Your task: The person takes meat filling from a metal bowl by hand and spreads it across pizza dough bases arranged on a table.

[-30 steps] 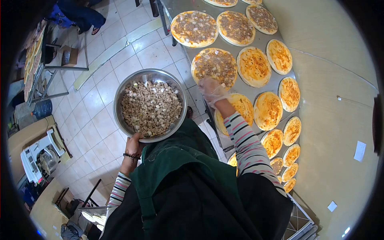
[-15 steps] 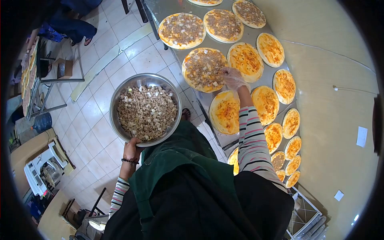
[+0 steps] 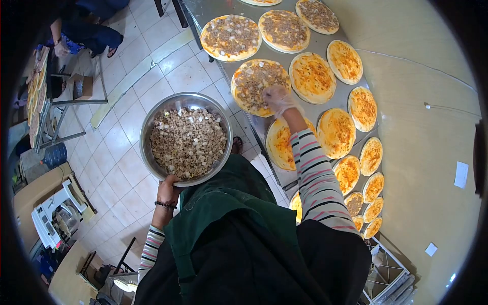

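My left hand (image 3: 167, 190) grips the near rim of a steel bowl (image 3: 144, 147), which holds a crumbly brown mixture with white pieces (image 3: 188, 142). In a clear plastic glove, my right hand (image 3: 277, 99) rests on the lower right part of a round flatbread (image 3: 254, 84) topped with the same kind of mixture. Its fingers point down, and whether anything is between them is hidden. Just below lies a flatbread (image 3: 281, 145) with only an orange and yellow topping, partly covered by my forearm. Another such flatbread (image 3: 312, 76) sits to the right.
The metal table (image 3: 203, 7) carries several more flatbreads, some meat-topped (image 3: 231, 38). A beige wall (image 3: 417, 91) borders it on the right. At the upper left, a person's gloved hand (image 3: 61, 49) is over another table. A white machine (image 3: 56, 213) stands at the lower left.
My right hand has shifted left, from the flatbread's right edge onto its lower part. The bowl and my left hand hardly moved. The other person's hand has come into clearer view.
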`<state>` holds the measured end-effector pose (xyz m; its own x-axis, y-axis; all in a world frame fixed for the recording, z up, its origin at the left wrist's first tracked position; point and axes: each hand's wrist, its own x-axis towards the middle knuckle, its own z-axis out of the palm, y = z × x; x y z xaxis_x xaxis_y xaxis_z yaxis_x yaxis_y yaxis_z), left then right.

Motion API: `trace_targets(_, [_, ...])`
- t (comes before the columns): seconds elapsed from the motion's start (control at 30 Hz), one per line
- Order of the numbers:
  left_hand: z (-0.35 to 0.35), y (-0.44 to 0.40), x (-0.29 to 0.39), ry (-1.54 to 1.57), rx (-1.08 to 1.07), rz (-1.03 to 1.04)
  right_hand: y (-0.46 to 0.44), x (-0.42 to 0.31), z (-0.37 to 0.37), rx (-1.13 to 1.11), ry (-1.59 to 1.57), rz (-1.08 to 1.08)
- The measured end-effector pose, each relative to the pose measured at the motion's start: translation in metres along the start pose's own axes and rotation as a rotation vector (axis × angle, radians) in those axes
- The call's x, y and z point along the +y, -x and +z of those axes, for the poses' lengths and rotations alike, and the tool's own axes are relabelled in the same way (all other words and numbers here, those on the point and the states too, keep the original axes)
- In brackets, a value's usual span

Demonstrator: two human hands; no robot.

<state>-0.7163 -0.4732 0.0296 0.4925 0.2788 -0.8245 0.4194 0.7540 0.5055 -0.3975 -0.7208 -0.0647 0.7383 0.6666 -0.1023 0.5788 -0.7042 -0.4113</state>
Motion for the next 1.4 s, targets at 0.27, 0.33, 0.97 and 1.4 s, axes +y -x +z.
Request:
trace_targets(0.27, [-0.004, 0.000, 0.001, -0.031, -0.004, 0.000, 0.015, 0.014, -0.009, -0.117, -0.135, -0.195])
trace_targets(0.33, [-0.005, -0.003, 0.000, -0.014, -0.022, -0.005, 0.015, 0.018, 0.007, -0.090, -0.347, -0.112])
trace_targets(0.97, [0.000, -0.002, 0.006, -0.087, -0.035, -0.011, -0.001, 0.049, -0.052, 0.068, -0.158, 0.524])
trace_targets(1.4, [0.014, 0.007, 0.016, -0.101, -0.045, 0.004, -0.028, 0.060, -0.021, 0.046, -0.060, 0.397])
